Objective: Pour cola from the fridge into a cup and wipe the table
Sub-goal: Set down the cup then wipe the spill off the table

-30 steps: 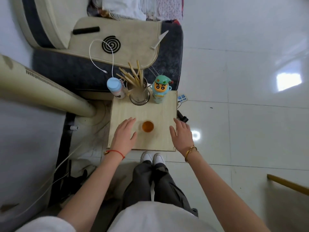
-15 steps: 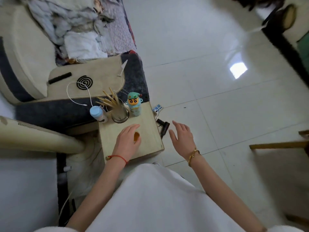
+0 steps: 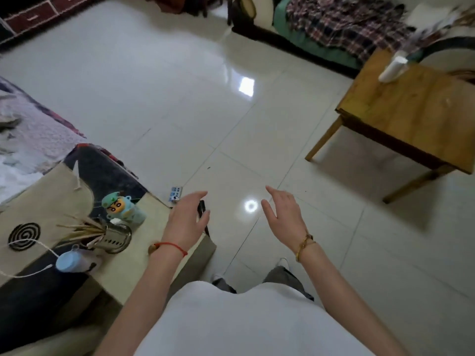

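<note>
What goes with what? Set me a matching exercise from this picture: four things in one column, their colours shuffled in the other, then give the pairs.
Things:
1. string on the left wrist
2. bracelet on the right wrist
3. bottle cap at the near left
4. stick holder on the small table

Colours:
a. gold
b. silvery metal
c. red
d. pale blue

Pairs: 1-c, 2-a, 3-d, 4-b
</note>
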Demonstrator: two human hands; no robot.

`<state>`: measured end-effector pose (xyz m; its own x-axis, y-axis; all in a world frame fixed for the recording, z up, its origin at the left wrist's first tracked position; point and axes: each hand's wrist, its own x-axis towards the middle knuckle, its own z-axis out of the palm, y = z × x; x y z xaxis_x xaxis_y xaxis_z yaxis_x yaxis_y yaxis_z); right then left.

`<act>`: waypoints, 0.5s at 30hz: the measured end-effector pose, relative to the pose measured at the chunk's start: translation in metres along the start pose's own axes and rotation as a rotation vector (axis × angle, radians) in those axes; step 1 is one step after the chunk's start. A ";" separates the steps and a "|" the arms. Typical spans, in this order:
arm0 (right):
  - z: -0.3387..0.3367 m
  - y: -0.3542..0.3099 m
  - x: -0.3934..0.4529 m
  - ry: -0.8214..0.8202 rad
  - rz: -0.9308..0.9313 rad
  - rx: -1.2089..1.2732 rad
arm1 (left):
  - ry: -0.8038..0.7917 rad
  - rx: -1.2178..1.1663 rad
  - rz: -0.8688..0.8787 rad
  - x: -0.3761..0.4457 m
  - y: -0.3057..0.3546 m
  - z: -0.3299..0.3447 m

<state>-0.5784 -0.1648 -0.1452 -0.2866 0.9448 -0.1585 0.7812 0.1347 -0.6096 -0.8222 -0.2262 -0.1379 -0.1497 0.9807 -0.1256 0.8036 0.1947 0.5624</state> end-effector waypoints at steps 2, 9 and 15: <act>-0.018 0.031 -0.018 0.067 0.071 0.036 | -0.052 0.007 0.083 0.012 0.031 0.016; -0.107 0.149 -0.080 0.273 0.305 0.065 | -0.198 0.041 0.304 0.045 0.164 0.098; -0.200 0.254 -0.138 0.450 0.464 0.045 | -0.255 0.027 0.480 0.060 0.305 0.179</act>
<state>-0.2294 -0.2016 -0.1232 0.3432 0.9359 -0.0789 0.7409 -0.3214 -0.5898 -0.4831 -0.1113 -0.1203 0.3797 0.9234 -0.0564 0.7624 -0.2778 0.5844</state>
